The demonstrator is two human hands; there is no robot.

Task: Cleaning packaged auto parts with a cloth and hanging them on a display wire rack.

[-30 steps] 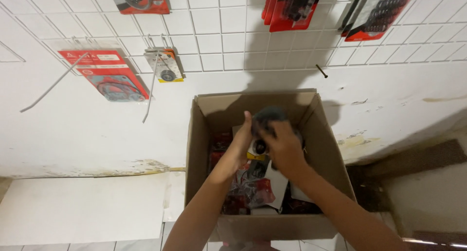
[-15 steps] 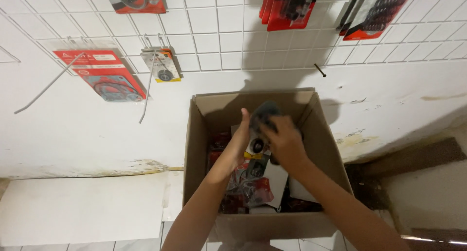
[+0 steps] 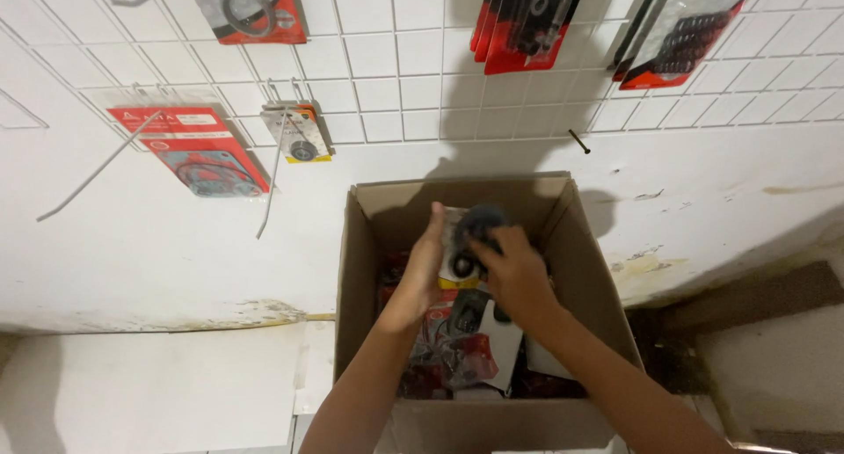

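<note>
White wire grid panel (image 3: 396,76) covers the wall at the far side of the head view, hung with red-backed blister packs (image 3: 189,146), a small yellow-edged pack (image 3: 297,133) and bare hooks. Below it, against the wall, stands an open cardboard box (image 3: 356,269) filled with more packaged parts (image 3: 457,348) in red, black and white.

Both arms reach into the box from the near side. The left hand (image 3: 422,265) grips the left edge of a small clear pack (image 3: 459,252) with a yellow strip and a dark ring inside, raised just above the pile near the box's far wall. The right hand (image 3: 510,274) closes on the same pack from the right, beside a dark round part (image 3: 482,221).

Judging from this, a pack is being picked out of the box; the next move calls for lifting it clear without snagging its neighbours.
</note>
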